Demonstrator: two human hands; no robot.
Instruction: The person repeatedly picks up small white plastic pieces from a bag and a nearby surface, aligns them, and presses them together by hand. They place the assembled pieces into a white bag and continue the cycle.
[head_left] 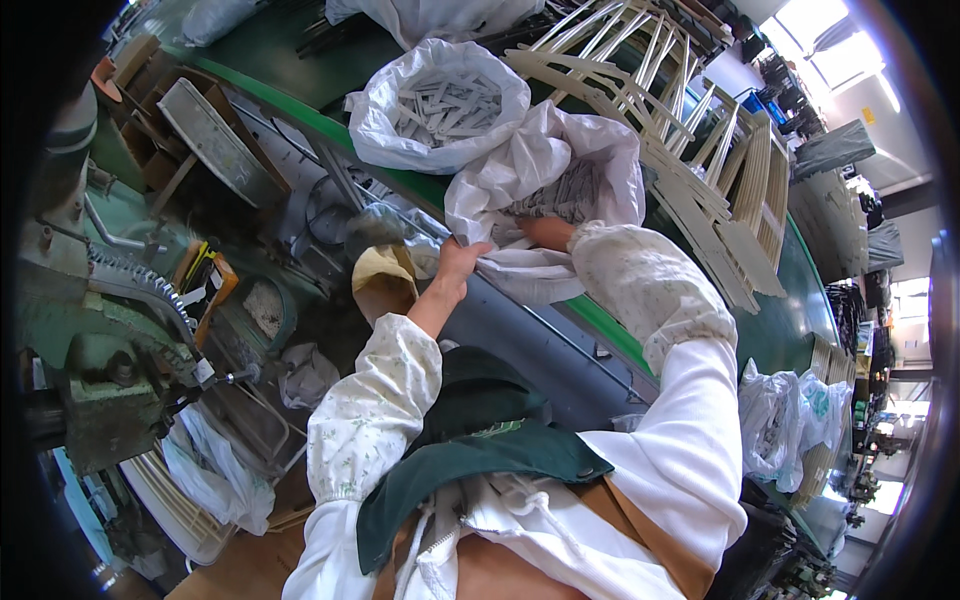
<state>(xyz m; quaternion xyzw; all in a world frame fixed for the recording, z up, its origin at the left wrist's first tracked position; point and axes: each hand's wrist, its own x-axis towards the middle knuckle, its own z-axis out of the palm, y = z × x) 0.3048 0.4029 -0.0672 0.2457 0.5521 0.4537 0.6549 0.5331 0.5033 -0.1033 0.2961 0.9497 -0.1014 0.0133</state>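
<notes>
Workshop clutter rings a long green tabletop [788,318] slanting from 11 o'clock down to 4, with a bright window [830,45] far out at 2 and a green machine [110,390] between 8 and 9. Near 1 o'clock, close to the centre, a crumpled white sack [488,190] sits at the table's edge, its mouth open on a heap of thin grey pieces [572,190]. Just off centre toward 11, the left hand [457,268] has its fingers closed, pinching the sack's rim. The right hand [548,233], between 1 and 2, reaches into the mouth; its fingertips are hidden, so I cannot tell whether they are spread or pressed together. Touching this sack, a second sack [378,138] at 12 holds loose white strips [450,110]. Long pale slats [755,195] lie stacked at 2.
</notes>
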